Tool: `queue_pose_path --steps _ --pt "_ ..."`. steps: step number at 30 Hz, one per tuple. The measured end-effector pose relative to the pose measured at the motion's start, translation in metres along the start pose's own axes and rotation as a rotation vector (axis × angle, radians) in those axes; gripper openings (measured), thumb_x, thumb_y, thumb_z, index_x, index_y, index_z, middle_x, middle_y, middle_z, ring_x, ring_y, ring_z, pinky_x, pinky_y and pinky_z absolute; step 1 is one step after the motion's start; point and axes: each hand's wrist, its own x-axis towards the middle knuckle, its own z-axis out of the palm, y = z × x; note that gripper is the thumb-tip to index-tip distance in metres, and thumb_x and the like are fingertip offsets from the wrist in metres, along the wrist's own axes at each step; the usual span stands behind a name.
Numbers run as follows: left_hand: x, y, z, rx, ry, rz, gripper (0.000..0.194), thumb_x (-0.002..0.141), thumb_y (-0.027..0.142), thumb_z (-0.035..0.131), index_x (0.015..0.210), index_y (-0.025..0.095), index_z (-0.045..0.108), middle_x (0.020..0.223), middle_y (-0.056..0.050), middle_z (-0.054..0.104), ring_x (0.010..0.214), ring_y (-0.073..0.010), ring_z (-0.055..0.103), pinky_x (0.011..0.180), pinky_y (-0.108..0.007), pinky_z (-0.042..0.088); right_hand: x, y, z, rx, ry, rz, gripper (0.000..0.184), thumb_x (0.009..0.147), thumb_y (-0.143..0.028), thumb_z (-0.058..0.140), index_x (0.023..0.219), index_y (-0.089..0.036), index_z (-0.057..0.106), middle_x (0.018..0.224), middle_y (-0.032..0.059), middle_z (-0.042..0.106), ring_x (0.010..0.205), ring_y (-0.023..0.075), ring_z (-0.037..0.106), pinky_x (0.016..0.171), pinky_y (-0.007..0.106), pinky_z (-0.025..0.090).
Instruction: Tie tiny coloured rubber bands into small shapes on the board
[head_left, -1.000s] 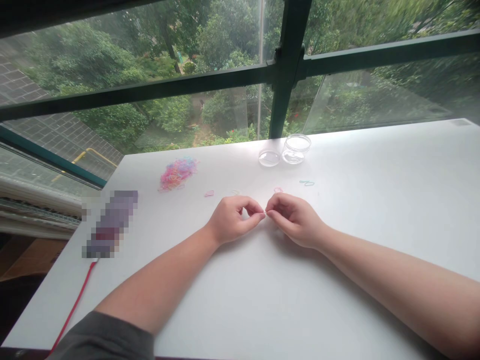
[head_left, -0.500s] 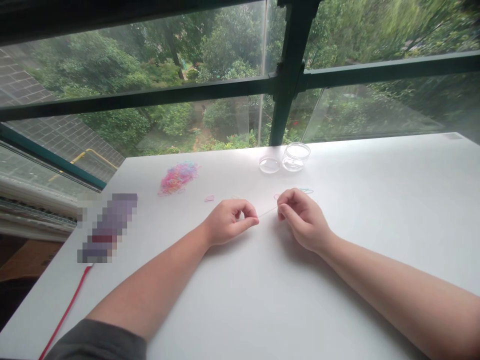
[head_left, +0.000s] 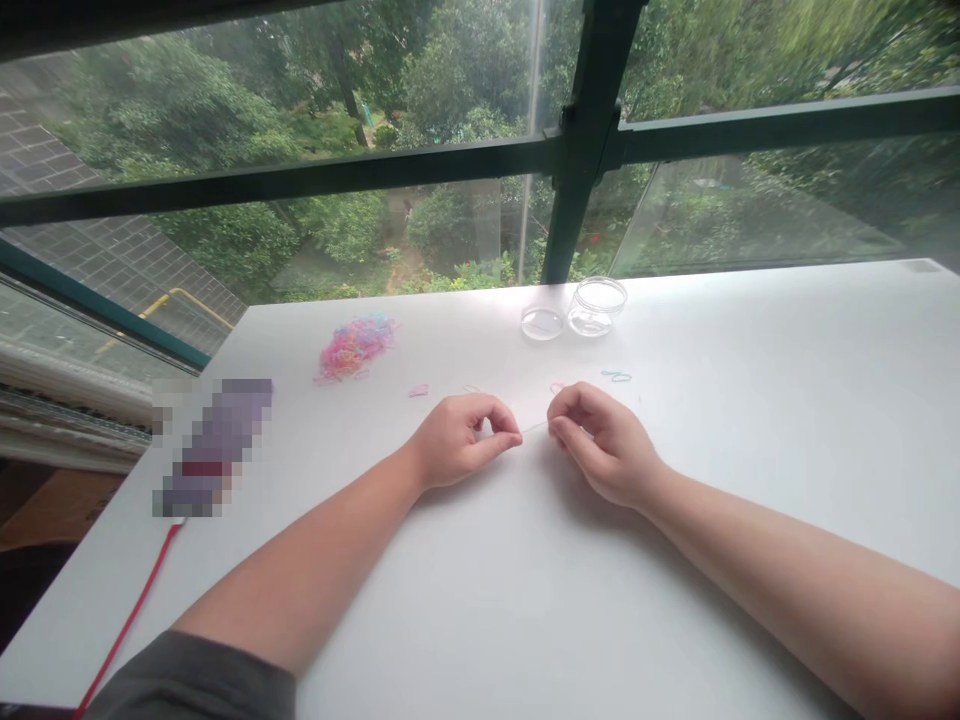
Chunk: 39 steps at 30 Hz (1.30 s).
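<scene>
A thin, pale rubber band (head_left: 535,427) runs straight across the short gap between my two hands, just above the table. One end is pinched between the thumb and forefinger of my left hand (head_left: 465,442). My right hand (head_left: 606,445) is closed on the other end, its fingers curled. Behind the hands lie small loose bands: a pink one (head_left: 418,391), a pale yellowish one (head_left: 471,388), another pink one (head_left: 556,387) partly behind my right hand, and green ones (head_left: 616,376) farther right.
On the white table (head_left: 465,600), a heap of colourful rubber bands (head_left: 356,348) lies at the back left. A clear round jar (head_left: 596,308) and a shallow clear lid (head_left: 541,323) stand near the window. A blurred-out object (head_left: 225,440) with a red cord (head_left: 131,615) is at left.
A second ago my fingertips nearly touched. The hands then drew apart, stretching the band between them, and have since come slightly closer together. The camera view has shifted a little.
</scene>
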Motion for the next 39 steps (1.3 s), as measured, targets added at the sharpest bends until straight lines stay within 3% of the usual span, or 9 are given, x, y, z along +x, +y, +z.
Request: queue_pose_path --steps 3,5,11,16,18,26,30,36,39 --pt "0.001 -0.002 -0.003 -0.027 -0.005 -0.040 0.014 0.080 0.028 0.061 0.074 0.015 0.063 0.073 -0.004 0.066 0.066 -0.0114 0.054 0.061 -0.024 0.040 0.001 0.002 -0.002 0.085 0.171 0.012 0.008 0.088 -0.017 0.047 0.081 -0.021 0.048 0.071 -0.0004 0.052 0.060 0.0127 0.049 0.062 0.030 0.044" --pt "0.002 -0.004 -0.003 -0.048 -0.008 -0.060 0.016 0.079 0.029 0.062 0.074 0.015 0.063 0.072 -0.004 0.066 0.063 -0.0108 0.053 0.059 -0.024 0.040 0.001 0.003 -0.002 0.101 0.179 0.025 0.008 0.088 -0.018 0.046 0.081 -0.021 0.048 0.069 -0.0008 0.051 0.059 0.0126 0.049 0.062 0.030 0.044" --pt "0.000 -0.003 0.001 -0.035 -0.026 -0.059 0.017 0.079 0.031 0.062 0.074 0.015 0.063 0.070 -0.003 0.064 0.057 -0.0083 0.048 0.053 -0.021 0.037 -0.001 0.001 0.000 -0.052 -0.165 -0.016 0.011 0.084 -0.013 0.051 0.078 -0.022 0.048 0.062 -0.0031 0.049 0.054 0.0120 0.043 0.065 0.032 0.044" --pt "0.002 -0.001 0.002 -0.072 -0.018 -0.071 0.017 0.080 0.031 0.061 0.074 0.015 0.062 0.071 -0.003 0.064 0.060 -0.0094 0.049 0.056 -0.022 0.039 0.000 -0.001 0.000 0.108 0.229 0.014 0.006 0.089 -0.021 0.047 0.082 -0.022 0.048 0.068 -0.0009 0.050 0.057 0.0126 0.048 0.058 0.029 0.042" --pt "0.002 0.000 0.002 -0.087 -0.021 -0.078 0.018 0.080 0.031 0.060 0.075 0.015 0.062 0.071 -0.004 0.065 0.061 -0.0099 0.050 0.057 -0.023 0.039 -0.001 -0.001 0.001 0.173 0.271 0.030 0.008 0.089 -0.024 0.047 0.082 -0.022 0.047 0.068 -0.0013 0.049 0.056 0.0120 0.047 0.057 0.029 0.042" --pt "0.001 -0.001 0.004 -0.082 -0.038 -0.067 0.017 0.079 0.032 0.061 0.075 0.015 0.062 0.071 -0.003 0.064 0.056 -0.0084 0.047 0.053 -0.022 0.038 -0.006 -0.003 0.002 0.122 0.073 -0.054 0.013 0.089 -0.028 0.050 0.077 -0.022 0.047 0.064 -0.0013 0.049 0.058 0.0131 0.047 0.078 0.039 0.046" --pt "0.000 -0.001 0.005 -0.068 -0.043 -0.054 0.016 0.079 0.030 0.061 0.074 0.015 0.061 0.072 -0.003 0.065 0.057 -0.0087 0.050 0.053 -0.021 0.039 -0.004 0.000 -0.001 0.160 0.089 -0.028 0.011 0.090 -0.027 0.048 0.081 -0.022 0.047 0.066 -0.0011 0.050 0.056 0.0125 0.047 0.067 0.033 0.046" --pt "0.000 -0.001 0.006 -0.055 -0.014 -0.009 0.014 0.078 0.029 0.062 0.073 0.015 0.061 0.072 -0.002 0.066 0.058 -0.0085 0.052 0.054 -0.021 0.039 -0.002 0.002 0.000 0.073 -0.156 -0.042 0.016 0.083 -0.022 0.058 0.096 -0.021 0.050 0.073 0.0001 0.052 0.060 0.0124 0.049 0.058 0.028 0.045" --pt "0.000 -0.002 0.007 -0.056 -0.003 0.008 0.013 0.077 0.028 0.062 0.073 0.016 0.061 0.071 -0.002 0.066 0.061 -0.0092 0.055 0.056 -0.022 0.040 -0.003 0.002 0.001 0.025 -0.189 -0.027 0.017 0.081 -0.023 0.061 0.094 -0.020 0.051 0.070 -0.0004 0.052 0.058 0.0120 0.048 0.055 0.027 0.043"
